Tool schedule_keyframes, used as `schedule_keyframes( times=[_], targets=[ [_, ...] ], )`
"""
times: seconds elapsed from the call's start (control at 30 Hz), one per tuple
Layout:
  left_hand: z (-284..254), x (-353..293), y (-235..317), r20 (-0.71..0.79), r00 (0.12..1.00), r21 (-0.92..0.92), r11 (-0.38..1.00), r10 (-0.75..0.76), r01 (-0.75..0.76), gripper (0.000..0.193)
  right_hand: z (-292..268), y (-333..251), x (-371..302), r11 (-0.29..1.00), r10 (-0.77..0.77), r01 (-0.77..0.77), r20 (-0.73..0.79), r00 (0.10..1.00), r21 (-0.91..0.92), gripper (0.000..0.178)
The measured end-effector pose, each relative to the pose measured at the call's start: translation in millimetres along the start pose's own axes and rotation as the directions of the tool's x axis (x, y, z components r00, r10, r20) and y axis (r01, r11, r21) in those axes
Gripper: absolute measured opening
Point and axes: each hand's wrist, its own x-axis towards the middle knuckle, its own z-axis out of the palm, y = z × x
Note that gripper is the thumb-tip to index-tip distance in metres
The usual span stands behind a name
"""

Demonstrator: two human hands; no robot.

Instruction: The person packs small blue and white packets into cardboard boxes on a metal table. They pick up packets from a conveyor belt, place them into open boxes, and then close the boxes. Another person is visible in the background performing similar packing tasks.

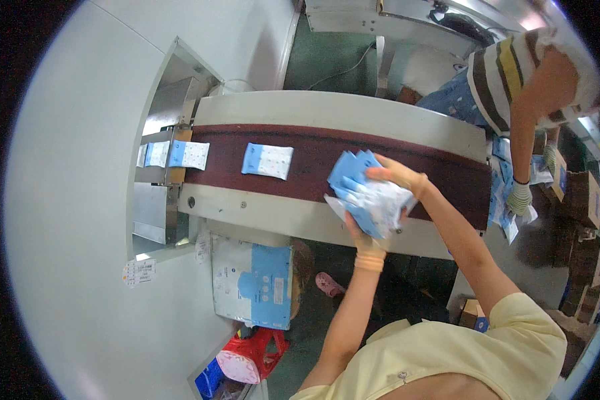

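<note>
A loose, fanned stack of blue-and-white packets (370,193) is held over the near edge of a conveyor belt. Underneath, my left hand (367,241) grips the stack from the near side. My right hand (400,177) closes over its far right side, fingertips on the blue ends. Both hands seem to wear thin yellowish gloves. To the left, a single flat packet (268,161) lies on the dark red belt (313,150). Another packet (190,155) sits at the wall opening, with more behind it.
Across the belt's right end, a co-worker's gloved hand (519,199) reaches among packets. Cardboard boxes (585,200) are stacked at the far right. A blue-and-white carton (252,283) stands below the belt, beside a red plastic stool (250,357).
</note>
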Motion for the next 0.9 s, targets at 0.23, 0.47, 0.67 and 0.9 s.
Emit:
schedule_keyframes(
  times=[0.23, 0.47, 0.67, 0.9],
  targets=[
    [5, -1, 23, 0.09, 0.994, 0.04, 0.997, 0.064, -0.068, 0.09, 40, -62, -1, 0.987, -0.126, 0.109, 0.147, 0.981, 0.119, 0.066],
    [-11, 29, 33, 0.144, 0.989, -0.139, 0.99, 0.017, 0.004, 0.086, 3, -18, 55, 0.935, -0.009, 0.0, -0.024, 1.0, -0.356, 0.071],
    [23, -4, -2, -0.011, 0.996, -0.002, 0.996, -0.093, 0.092, 0.087, 9, -37, -31, 0.956, 0.027, -0.082, 0.194, 0.981, 0.282, 0.066],
    [17, 28, 72, 0.016, 0.986, -0.021, 0.986, 0.165, -0.164, 0.088, 51, -81, 65, 0.997, -0.024, -0.006, 0.369, 0.929, 0.081, 0.054]
  ],
)
